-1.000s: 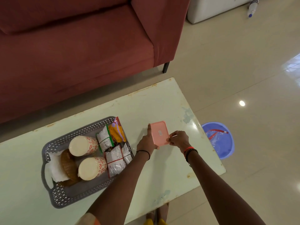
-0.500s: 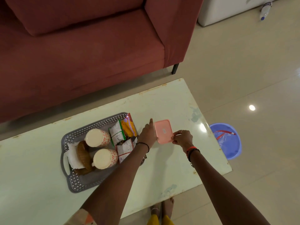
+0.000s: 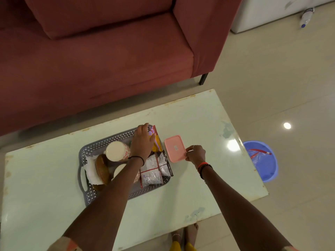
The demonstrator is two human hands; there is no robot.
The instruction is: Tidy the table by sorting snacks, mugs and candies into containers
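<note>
You see a glossy pale table (image 3: 190, 124) with rust-flecked edges, a perforated grey plastic basket (image 3: 94, 151) holding shiny foil snack packets (image 3: 154, 171), a smooth matt pink plastic box (image 3: 175, 148), a soft red cloth sofa (image 3: 90, 60) and polished floor tiles (image 3: 290, 87).

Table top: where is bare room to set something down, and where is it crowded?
Free patches on the table: the stretch from the pink container to the far right corner, the wide area left of the grey basket, and the near strip between both forearms. Crowded: the basket, packed with snack packets and cups.
</note>
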